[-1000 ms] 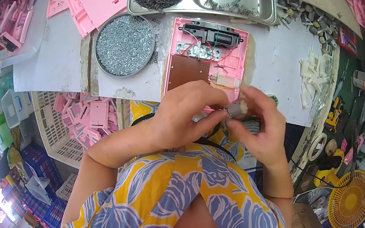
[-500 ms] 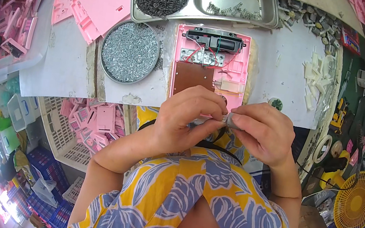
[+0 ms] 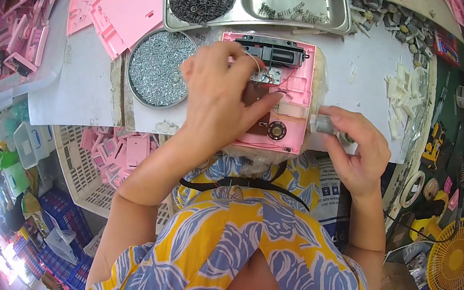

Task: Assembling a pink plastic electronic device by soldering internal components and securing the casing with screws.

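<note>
A pink plastic casing [image 3: 303, 86] lies in front of me on the table, with a black mechanism [image 3: 282, 56], red wires and a round black part [image 3: 277, 130] inside. My left hand [image 3: 219, 91] reaches over its left half. Its thumb stands apart from the fingers, whose tips are at the wires [image 3: 264, 72] and partly hidden. Just beyond the casing's right edge, my right hand [image 3: 359, 147] pinches a small grey cylindrical motor [image 3: 325, 124] between thumb and fingers.
Left of the casing stands a round tin of screws [image 3: 160, 67]. A metal tray [image 3: 245, 21] behind it holds dark springs. White plastic pieces [image 3: 402, 96] and loose motors lie at the right. Stacked pink panels [image 3: 126, 7] are at the far left; a crate [image 3: 74, 162] sits below.
My hands have parted from in front of the casing. The left moved up to the wires; the right shifted slightly right and up with the grey motor.
</note>
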Available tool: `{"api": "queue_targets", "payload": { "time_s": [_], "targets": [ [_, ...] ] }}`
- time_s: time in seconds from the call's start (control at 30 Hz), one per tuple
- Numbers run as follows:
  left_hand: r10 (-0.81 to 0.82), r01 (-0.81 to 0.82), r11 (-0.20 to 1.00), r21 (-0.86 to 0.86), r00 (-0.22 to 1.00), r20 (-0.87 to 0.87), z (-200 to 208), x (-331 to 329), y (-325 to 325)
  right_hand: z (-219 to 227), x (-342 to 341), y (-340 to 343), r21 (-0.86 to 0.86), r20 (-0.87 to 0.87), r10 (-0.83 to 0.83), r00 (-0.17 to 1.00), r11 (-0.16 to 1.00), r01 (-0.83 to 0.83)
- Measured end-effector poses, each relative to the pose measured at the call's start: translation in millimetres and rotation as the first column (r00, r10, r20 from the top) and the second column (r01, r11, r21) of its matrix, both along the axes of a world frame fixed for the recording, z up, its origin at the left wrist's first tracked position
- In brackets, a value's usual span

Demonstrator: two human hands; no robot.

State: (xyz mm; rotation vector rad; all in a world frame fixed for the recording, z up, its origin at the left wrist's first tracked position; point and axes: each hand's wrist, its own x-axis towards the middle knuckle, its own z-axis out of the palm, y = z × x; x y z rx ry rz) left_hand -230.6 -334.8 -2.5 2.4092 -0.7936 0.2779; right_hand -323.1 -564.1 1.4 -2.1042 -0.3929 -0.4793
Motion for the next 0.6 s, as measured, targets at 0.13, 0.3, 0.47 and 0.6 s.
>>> {"api": "queue_targets", "payload": {
  "time_s": [0.13, 0.3, 0.47, 0.6],
  "targets": [
    [-0.113, 0.117, 0.990, -0.081, 0.992, 0.047, -10.3, 8.2, -1.5, -7.6, 6.8, 0.6, -0.020, -0.032, -0.073, 0.997, 0.997, 0.073],
    [-0.083, -0.010, 0.917, -0.399, 0.973, -0.215, -17.5, 2.6, 21.3, -12.0, 26.1, 8.8, -0.087, -0.135, -0.122, 0.983, 0.990, 0.110],
    [-0.047, 0.020, 0.951, -0.310, 0.996, -0.079, -18.7, -9.1, 38.6, -16.8, 46.1, 11.2, -0.287, -0.061, -0.104, 0.993, 0.954, 0.083],
    [-0.064, 0.062, 0.956, -0.287, 0.998, 0.005, -19.5, -11.9, 40.9, -21.6, 50.9, 12.9, -0.345, -0.060, -0.133, 0.989, 0.933, 0.104]
  ]
}}
